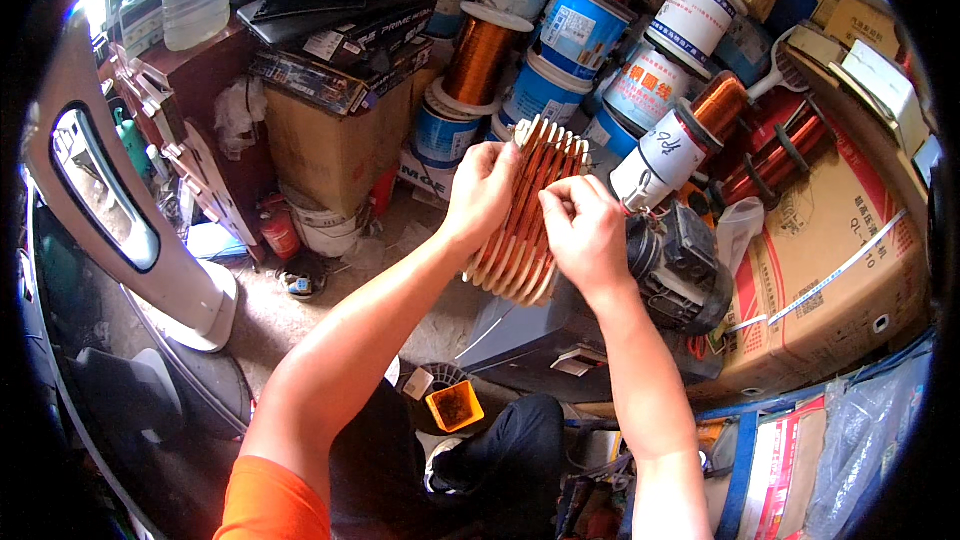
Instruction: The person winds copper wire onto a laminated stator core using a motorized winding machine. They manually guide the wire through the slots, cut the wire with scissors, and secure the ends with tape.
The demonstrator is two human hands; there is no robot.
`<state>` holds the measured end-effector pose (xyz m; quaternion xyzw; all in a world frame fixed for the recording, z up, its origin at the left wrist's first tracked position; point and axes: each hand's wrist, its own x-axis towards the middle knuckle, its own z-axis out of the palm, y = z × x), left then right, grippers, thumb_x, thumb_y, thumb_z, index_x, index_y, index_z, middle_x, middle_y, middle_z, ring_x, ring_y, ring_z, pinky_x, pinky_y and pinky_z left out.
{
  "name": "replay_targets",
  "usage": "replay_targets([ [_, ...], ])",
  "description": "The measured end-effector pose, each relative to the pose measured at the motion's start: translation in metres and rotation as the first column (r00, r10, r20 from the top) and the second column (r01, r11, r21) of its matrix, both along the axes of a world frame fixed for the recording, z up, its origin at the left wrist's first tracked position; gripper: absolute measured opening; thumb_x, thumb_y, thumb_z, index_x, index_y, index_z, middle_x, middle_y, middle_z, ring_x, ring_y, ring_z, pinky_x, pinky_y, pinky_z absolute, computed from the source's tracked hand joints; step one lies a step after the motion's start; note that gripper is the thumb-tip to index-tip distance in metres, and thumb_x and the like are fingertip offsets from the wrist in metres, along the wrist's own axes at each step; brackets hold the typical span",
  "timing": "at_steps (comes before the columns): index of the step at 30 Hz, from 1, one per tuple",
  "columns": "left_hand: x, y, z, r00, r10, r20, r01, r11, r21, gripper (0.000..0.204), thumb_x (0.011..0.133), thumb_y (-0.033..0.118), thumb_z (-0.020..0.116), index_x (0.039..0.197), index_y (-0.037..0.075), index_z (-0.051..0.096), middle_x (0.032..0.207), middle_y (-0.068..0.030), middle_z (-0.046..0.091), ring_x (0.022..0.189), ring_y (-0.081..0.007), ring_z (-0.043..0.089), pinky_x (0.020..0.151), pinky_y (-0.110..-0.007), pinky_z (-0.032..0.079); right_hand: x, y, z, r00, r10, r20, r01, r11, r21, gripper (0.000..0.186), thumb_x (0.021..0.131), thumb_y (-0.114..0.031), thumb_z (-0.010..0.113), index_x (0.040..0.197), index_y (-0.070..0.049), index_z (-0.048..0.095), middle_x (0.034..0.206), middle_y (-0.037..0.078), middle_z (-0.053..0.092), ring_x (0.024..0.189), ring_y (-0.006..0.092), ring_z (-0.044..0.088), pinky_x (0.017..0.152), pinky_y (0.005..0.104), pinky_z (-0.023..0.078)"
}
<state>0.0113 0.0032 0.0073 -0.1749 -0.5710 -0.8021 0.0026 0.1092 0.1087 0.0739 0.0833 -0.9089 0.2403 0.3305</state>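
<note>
Stack of copper coils [522,225], pale at both ends, held in mid-air, partly hiding a dark grey box [530,335]. Left hand [482,192]: fingers closed on its left side. Right hand [590,230]: fingers pinched together by its right side, anything between them impossible to tell. Toward the sunlit floor's [395,240] far edge, blue-and-white drums [580,30] and copper spools [475,62]; along its right edge, large carton [840,325].

A flat dark box [292,78] lies atop a carton [325,155], near a clear jug [195,0].
</note>
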Motion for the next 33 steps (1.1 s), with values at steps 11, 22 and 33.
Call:
replay_targets([
  [11,-0.009,0.006,-0.012,0.996,0.079,-0.030,-0.082,0.984,-0.161,0.029,0.097,0.020,0.051,0.104,-0.005,0.063,0.104,-0.0177,0.064,0.097,-0.0245,0.061,0.088,-0.034,0.046,-0.018,0.019,0.014,0.979,-0.028,0.204,0.074,0.972,-0.223,0.017,0.083,-0.012,0.068,0.076,0.003,0.066,0.065,0.010,0.067,0.058,0.0136,0.063,0.058,0.0295,0.051],
  [22,-0.021,0.011,-0.023,1.000,0.013,-0.026,-0.019,0.965,-0.261,0.040,0.097,0.025,0.052,0.117,-0.008,0.058,0.115,-0.0145,0.064,0.103,-0.0191,0.059,0.092,-0.030,0.045,-0.030,0.010,0.033,0.935,-0.193,0.297,0.223,0.972,-0.071,0.021,0.073,-0.019,0.068,0.072,0.002,0.069,0.074,0.020,0.069,0.072,0.0308,0.070,0.073,0.0381,0.055],
  [33,-0.021,0.001,-0.013,0.991,-0.118,0.056,0.129,0.959,-0.252,0.051,0.097,0.026,0.050,0.131,-0.012,0.048,0.135,-0.0173,0.053,0.118,-0.0218,0.054,0.100,-0.030,0.040,-0.044,0.013,0.033,0.883,-0.234,0.406,0.248,0.969,0.021,0.023,0.072,-0.022,0.068,0.075,0.000,0.071,0.078,0.022,0.069,0.077,0.0316,0.071,0.078,0.0381,0.055],
])
